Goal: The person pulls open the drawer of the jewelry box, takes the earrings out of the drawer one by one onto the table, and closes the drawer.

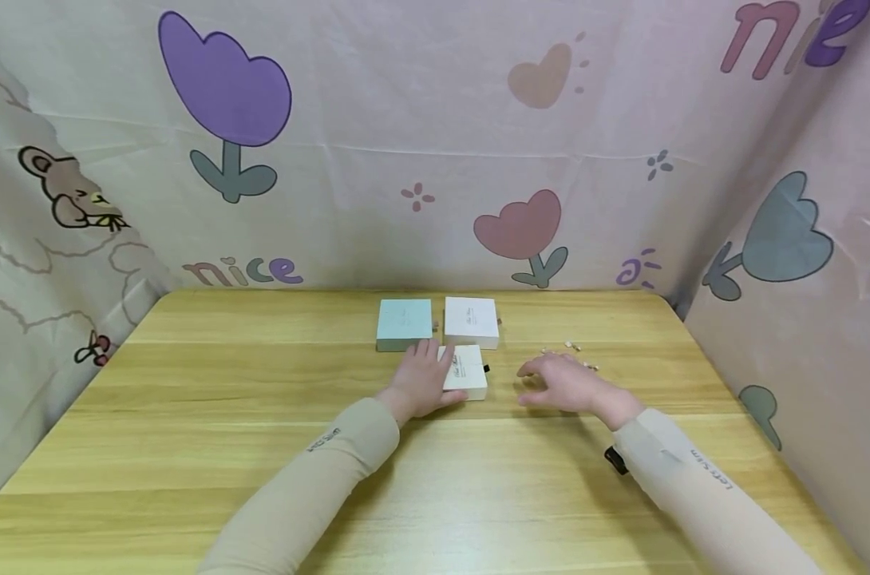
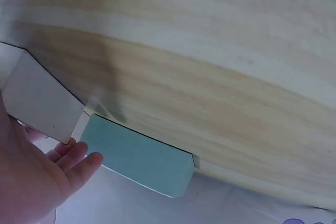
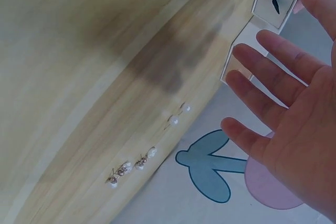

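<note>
My left hand (image 1: 418,382) grips a small white drawer-style box (image 1: 472,369) from its left side, thumb along the front and fingers toward the back. A small dark pull tab (image 1: 487,368) sticks out on the box's right side. In the left wrist view, the fingertips (image 2: 86,166) lie against the white box (image 2: 42,95). To the right of that box, my right hand (image 1: 567,382) hovers above the table with fingers spread, holding nothing. Near it lie small pearl earrings (image 3: 119,171), in several pieces; in the head view the hand partly hides them.
Behind the held box stand a mint-green box (image 1: 404,321) and another white box (image 1: 471,321), side by side. The wooden table (image 1: 191,415) ends at a printed curtain (image 1: 363,224) at the back. A small black object (image 1: 615,461) shows beside the right sleeve.
</note>
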`<state>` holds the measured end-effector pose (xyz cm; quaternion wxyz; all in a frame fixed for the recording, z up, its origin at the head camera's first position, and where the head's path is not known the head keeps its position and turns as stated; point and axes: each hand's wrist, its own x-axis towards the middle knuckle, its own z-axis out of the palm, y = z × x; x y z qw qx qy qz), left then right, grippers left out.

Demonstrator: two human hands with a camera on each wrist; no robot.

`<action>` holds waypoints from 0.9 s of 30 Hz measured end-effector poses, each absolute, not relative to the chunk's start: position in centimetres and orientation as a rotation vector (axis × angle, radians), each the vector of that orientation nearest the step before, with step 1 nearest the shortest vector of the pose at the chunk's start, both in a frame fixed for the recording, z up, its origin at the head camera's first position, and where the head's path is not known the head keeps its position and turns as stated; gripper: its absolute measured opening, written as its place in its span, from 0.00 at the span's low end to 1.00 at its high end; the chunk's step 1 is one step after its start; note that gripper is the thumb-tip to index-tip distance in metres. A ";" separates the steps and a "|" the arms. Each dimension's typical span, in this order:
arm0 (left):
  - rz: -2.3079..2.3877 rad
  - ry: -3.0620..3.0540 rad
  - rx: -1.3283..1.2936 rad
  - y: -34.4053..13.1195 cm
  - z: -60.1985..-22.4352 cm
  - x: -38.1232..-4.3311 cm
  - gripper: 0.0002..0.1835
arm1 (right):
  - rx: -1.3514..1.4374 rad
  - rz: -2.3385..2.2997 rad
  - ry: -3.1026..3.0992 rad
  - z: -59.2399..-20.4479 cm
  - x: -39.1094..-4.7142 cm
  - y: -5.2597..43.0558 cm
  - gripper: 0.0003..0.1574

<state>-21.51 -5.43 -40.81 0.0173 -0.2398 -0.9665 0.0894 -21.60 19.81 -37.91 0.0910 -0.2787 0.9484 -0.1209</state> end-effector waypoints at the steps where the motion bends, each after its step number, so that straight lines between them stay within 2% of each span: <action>1: 0.269 -3.005 -0.744 -5.5 -40.9 -21.5 0.49 | -0.827 -0.356 2.818 -37.9 -21.6 19.8 0.32; 9: 0.184 -2.981 -0.826 -6.4 -41.5 -21.5 0.50 | -0.826 -0.331 2.861 -37.8 -21.4 20.1 0.31; 14: 0.061 -3.053 -0.925 -7.0 -41.5 -21.6 0.47 | -0.723 -0.323 2.921 -37.8 -21.6 20.0 0.26; 20: -0.023 -3.092 -1.001 -7.4 -41.1 -21.7 0.44 | -0.652 -0.318 2.968 -37.7 -22.0 18.8 0.19; 27: -0.021 -3.103 -1.014 -7.2 -40.9 -21.6 0.43 | -0.627 -0.364 2.971 -38.1 -22.4 16.5 0.18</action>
